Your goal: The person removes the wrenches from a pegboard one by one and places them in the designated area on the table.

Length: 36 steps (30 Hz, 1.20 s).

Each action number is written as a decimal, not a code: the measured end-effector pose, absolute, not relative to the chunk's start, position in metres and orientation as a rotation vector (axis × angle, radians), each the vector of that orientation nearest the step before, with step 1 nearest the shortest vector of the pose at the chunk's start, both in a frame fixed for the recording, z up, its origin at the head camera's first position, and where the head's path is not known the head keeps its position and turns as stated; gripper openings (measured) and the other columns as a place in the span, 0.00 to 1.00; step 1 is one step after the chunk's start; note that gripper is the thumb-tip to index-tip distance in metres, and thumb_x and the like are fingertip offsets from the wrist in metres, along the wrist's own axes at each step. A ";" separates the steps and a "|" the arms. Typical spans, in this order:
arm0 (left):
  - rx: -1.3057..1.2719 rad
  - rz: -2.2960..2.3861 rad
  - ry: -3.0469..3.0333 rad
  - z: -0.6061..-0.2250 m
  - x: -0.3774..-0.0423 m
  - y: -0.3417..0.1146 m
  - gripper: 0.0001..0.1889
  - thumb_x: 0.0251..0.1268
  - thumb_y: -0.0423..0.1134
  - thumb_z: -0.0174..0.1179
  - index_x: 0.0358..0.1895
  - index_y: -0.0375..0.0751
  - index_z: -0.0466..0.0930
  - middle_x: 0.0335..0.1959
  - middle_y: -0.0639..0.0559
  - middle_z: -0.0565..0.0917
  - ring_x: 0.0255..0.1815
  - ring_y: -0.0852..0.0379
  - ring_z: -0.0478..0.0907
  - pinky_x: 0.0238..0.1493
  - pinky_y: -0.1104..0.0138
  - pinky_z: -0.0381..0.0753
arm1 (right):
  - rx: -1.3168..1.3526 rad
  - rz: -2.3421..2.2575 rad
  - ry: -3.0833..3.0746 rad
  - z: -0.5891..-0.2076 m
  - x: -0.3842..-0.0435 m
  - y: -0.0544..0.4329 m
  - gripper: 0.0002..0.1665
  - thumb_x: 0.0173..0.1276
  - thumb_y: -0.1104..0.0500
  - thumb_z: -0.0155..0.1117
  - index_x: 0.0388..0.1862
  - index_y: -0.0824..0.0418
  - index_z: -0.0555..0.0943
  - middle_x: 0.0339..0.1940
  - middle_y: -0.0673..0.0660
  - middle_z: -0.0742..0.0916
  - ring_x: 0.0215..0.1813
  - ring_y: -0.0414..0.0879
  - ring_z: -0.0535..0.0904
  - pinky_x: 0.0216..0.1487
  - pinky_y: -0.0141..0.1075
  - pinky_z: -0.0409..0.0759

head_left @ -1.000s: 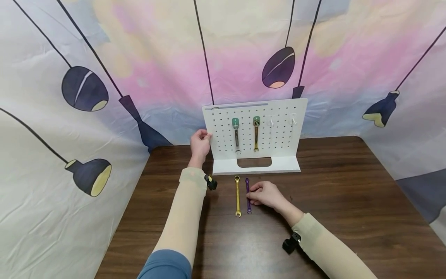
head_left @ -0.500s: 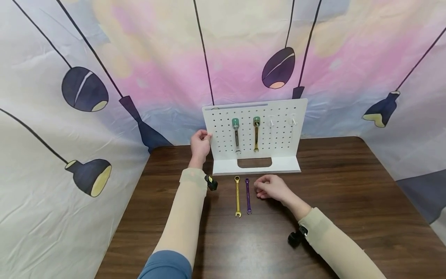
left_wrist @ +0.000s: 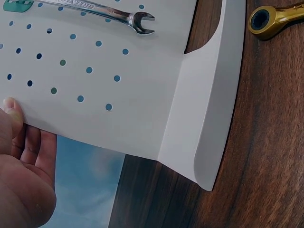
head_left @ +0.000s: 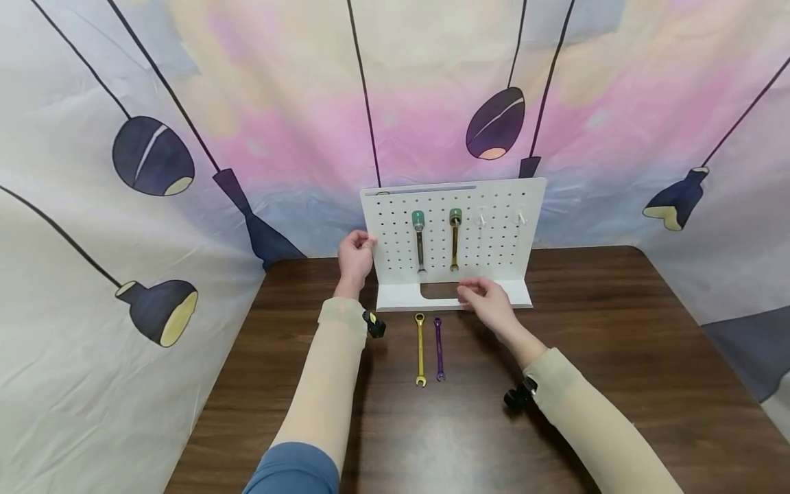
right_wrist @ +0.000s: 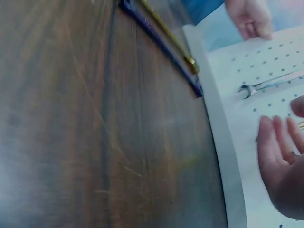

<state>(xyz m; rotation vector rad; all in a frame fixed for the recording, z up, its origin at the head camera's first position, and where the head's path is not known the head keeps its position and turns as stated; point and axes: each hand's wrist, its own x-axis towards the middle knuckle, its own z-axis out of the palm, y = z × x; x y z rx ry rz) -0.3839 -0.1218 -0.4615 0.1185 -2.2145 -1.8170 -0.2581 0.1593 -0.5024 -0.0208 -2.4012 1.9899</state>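
Observation:
My left hand [head_left: 354, 259] grips the left edge of a white pegboard stand [head_left: 395, 240]; the left wrist view shows the thumb on the front face and fingers behind. A silver wrench [head_left: 420, 252] and a gold-brown wrench [head_left: 455, 248] hang on the board, each with a green piece at its top. Lying on the table before the stand are a yellow wrench [head_left: 420, 351] and a purple wrench [head_left: 439, 353], side by side. With nothing in its fingers, my right hand [head_left: 492, 307] hovers over the stand's base, fingers loosely bent toward the board.
Two bare clear hooks, a left one [head_left: 481, 218] and a right one [head_left: 521, 218], project from the board's right half. The stand's base has a cut-out slot [head_left: 437, 291]. A printed cloth [head_left: 296, 103] hangs behind the dark wooden table [head_left: 617, 343].
My right hand has left the purple wrench, drawn off to the right, then moved forward and up over the stand's base. My left hand keeps its hold on the board's edge.

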 end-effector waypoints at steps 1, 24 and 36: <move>0.115 -1.812 -2.214 -0.461 -0.384 -0.122 0.07 0.78 0.35 0.66 0.39 0.39 0.81 0.34 0.51 0.78 0.39 0.52 0.75 0.40 0.63 0.74 | -0.011 1.944 -2.393 -0.502 -0.263 0.157 0.23 0.80 0.58 0.66 0.66 0.71 0.80 0.54 0.68 0.87 0.51 0.53 0.87 0.52 0.40 0.87; 0.099 -1.790 -2.220 -0.461 -0.384 -0.123 0.07 0.78 0.36 0.67 0.39 0.37 0.81 0.34 0.52 0.78 0.38 0.54 0.75 0.41 0.63 0.73 | 0.087 1.939 -2.015 -0.480 -0.313 0.147 0.28 0.76 0.63 0.69 0.73 0.62 0.77 0.69 0.60 0.83 0.69 0.55 0.79 0.71 0.43 0.76; 0.104 -1.804 -2.226 -0.461 -0.383 -0.123 0.08 0.80 0.37 0.65 0.39 0.39 0.80 0.34 0.51 0.77 0.37 0.53 0.74 0.39 0.63 0.73 | 0.107 2.073 -2.021 -0.475 -0.318 0.143 0.28 0.81 0.64 0.63 0.77 0.64 0.73 0.71 0.64 0.81 0.70 0.55 0.78 0.70 0.42 0.76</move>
